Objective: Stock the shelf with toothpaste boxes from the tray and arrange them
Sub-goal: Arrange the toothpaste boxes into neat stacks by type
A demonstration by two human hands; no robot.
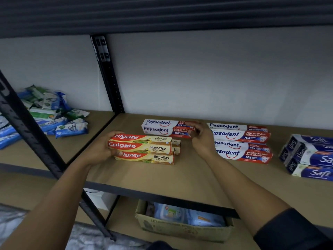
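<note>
Presently, left hand (pixel 100 148) grips the end of the top Colgate box (pixel 140 144); right hand (pixel 201 139) pinches the end of a Pepsodent box (pixel 162 128) on the shelf (pixel 180 174).

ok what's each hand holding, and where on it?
Left hand grips the top Colgate box by its left end. Right hand has fingers on the right end of the rear Pepsodent box.

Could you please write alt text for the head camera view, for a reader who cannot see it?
A person's left hand grips the end of stacked Colgate boxes on a wooden shelf, while the right hand touches the end of a Pepsodent box. More Pepsodent boxes and Safi boxes lie to the right.
</note>
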